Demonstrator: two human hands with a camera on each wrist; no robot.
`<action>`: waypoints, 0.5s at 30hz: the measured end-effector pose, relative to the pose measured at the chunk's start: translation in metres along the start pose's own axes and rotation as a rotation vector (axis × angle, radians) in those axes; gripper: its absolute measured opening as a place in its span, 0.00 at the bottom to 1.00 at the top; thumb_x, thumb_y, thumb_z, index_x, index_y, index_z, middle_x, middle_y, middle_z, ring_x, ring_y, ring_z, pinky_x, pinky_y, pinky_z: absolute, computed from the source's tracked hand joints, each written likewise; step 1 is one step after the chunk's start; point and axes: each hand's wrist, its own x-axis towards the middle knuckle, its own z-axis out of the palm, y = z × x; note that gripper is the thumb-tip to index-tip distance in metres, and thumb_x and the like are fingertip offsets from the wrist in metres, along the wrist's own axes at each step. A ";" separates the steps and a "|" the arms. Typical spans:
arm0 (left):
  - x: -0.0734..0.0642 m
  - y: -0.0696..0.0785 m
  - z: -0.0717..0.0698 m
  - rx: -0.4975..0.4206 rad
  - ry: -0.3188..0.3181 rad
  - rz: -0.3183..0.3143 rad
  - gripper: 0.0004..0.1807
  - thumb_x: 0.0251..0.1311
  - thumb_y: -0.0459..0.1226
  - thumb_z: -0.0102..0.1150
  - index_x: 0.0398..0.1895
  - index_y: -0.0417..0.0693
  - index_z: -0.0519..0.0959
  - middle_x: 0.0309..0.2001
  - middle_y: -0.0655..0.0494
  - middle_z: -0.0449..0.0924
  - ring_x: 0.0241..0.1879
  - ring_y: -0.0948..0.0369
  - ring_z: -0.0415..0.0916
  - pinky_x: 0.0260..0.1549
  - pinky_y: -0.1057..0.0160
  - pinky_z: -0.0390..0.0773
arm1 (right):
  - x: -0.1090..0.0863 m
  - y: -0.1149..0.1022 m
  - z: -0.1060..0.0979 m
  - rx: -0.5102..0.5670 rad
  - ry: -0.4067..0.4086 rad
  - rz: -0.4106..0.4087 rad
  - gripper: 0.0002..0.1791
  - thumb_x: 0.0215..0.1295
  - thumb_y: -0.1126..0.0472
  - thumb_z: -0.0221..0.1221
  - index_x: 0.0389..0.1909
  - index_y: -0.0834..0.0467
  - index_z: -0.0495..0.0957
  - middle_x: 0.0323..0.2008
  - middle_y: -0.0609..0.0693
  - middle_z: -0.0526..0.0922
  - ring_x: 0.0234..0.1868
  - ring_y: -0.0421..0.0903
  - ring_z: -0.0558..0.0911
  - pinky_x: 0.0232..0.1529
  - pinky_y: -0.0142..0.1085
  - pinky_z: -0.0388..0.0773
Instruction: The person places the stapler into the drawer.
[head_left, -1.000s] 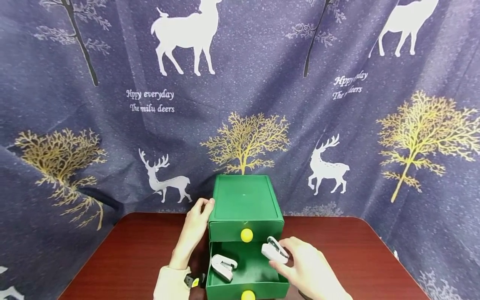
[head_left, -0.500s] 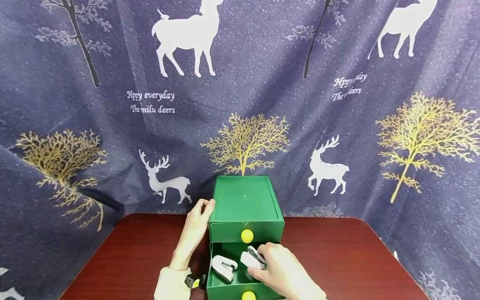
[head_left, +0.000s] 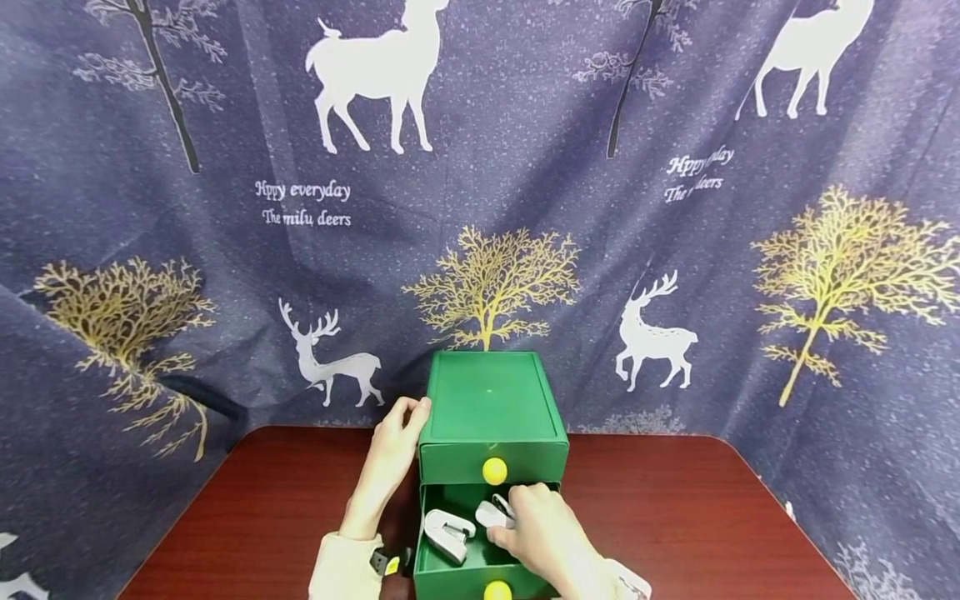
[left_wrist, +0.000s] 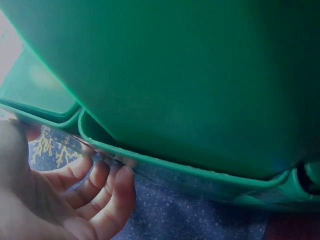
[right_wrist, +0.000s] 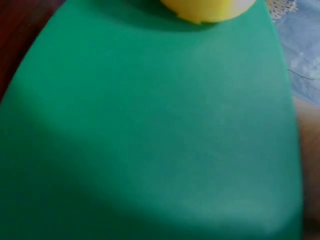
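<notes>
A green two-drawer cabinet (head_left: 491,396) stands at mid-table with its lower drawer (head_left: 468,575) pulled out. Inside the drawer, on its left side, lies a small white stapler (head_left: 447,536). My right hand (head_left: 543,529) reaches into the drawer and holds a second white stapler (head_left: 491,514), partly hidden by the fingers. Against the cabinet's upper left side rests my left hand (head_left: 393,442); in the left wrist view its fingers (left_wrist: 117,200) are lightly bent beside the green wall. The right wrist view shows the drawer front (right_wrist: 160,125), not the right hand's fingertips.
Yellow round knobs mark the upper drawer (head_left: 494,471) and the lower one. The red-brown table (head_left: 660,508) spreads to both sides. Behind it hangs a dark blue cloth (head_left: 510,183) printed with deer and trees. A small dark object with a yellow label (head_left: 386,562) is by the left wrist.
My right hand has moved left and into the open drawer with the stapler, nearer to the other stapler. The left hand has stayed on the cabinet's side.
</notes>
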 end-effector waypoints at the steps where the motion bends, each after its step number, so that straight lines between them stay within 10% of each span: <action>1: 0.000 0.000 0.000 0.001 0.002 0.001 0.22 0.69 0.59 0.48 0.38 0.52 0.77 0.25 0.55 0.71 0.30 0.56 0.70 0.35 0.58 0.69 | 0.002 0.000 0.001 -0.014 -0.003 0.001 0.20 0.46 0.52 0.72 0.15 0.53 0.69 0.15 0.44 0.70 0.16 0.44 0.70 0.19 0.39 0.68; 15: 0.001 0.001 0.000 0.003 0.015 0.009 0.20 0.70 0.57 0.49 0.37 0.53 0.77 0.28 0.56 0.74 0.33 0.55 0.71 0.37 0.57 0.69 | 0.012 0.003 0.013 -0.053 -0.037 0.061 0.20 0.39 0.54 0.74 0.13 0.54 0.70 0.14 0.48 0.71 0.16 0.49 0.74 0.19 0.42 0.70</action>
